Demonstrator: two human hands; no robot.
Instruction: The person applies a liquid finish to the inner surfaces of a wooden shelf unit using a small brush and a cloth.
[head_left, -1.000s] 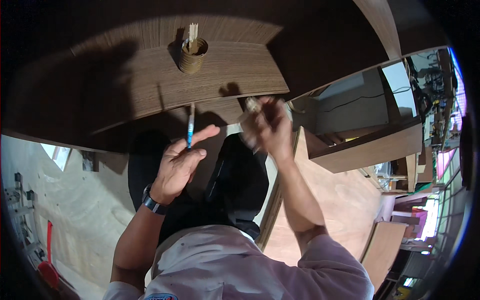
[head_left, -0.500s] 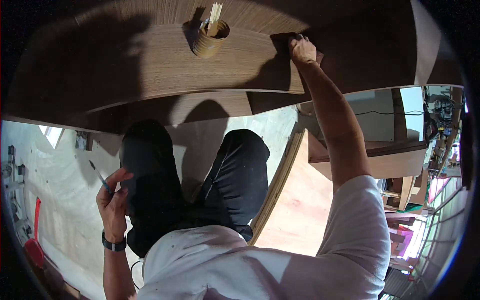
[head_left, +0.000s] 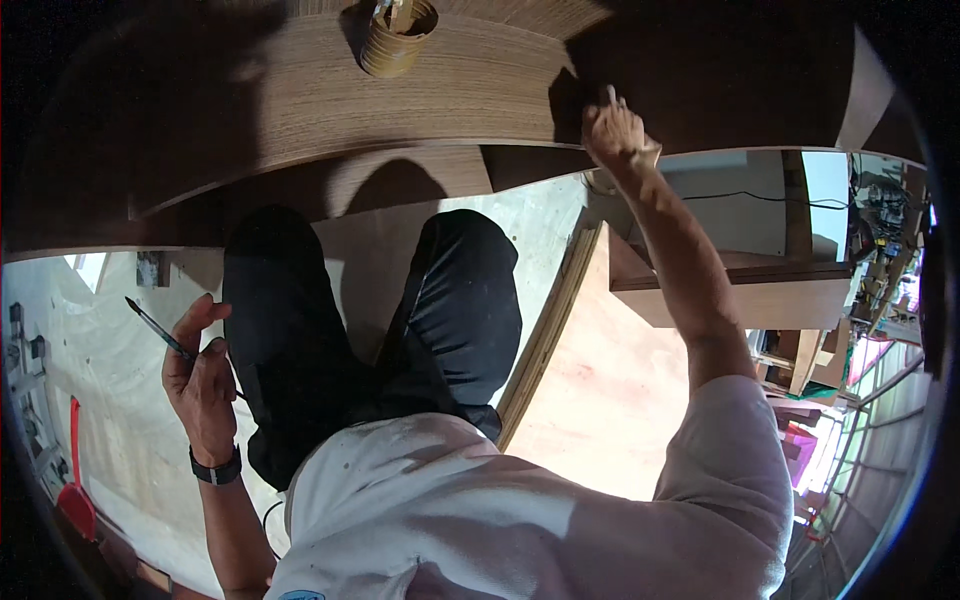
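My left hand (head_left: 203, 380) is raised beside my left knee, its fingers closed around a thin paintbrush (head_left: 152, 325) whose dark pointed tip aims up and left. My right hand (head_left: 617, 135) reaches out over the dark part of the brown wood-grain surface (head_left: 470, 95). One finger points away from me while the others are curled; a pale edge shows by the wrist, and what lies under the palm is hidden. To the left of that hand stands a ribbed tan cup (head_left: 392, 52) on the wood, holding light wooden sticks (head_left: 402, 15).
A pale wooden panel (head_left: 590, 400) leans or lies at my right, beside a wooden box-like piece (head_left: 740, 300). A black cable (head_left: 745, 197) runs past it. On the floor at left is a red long-handled dustpan (head_left: 77, 505). Cluttered shelves stand far right.
My right hand has drawn back slightly toward me, one finger now straightened. My left hand has shifted left with the paintbrush. The view has tilted, so the cup sits higher in it.
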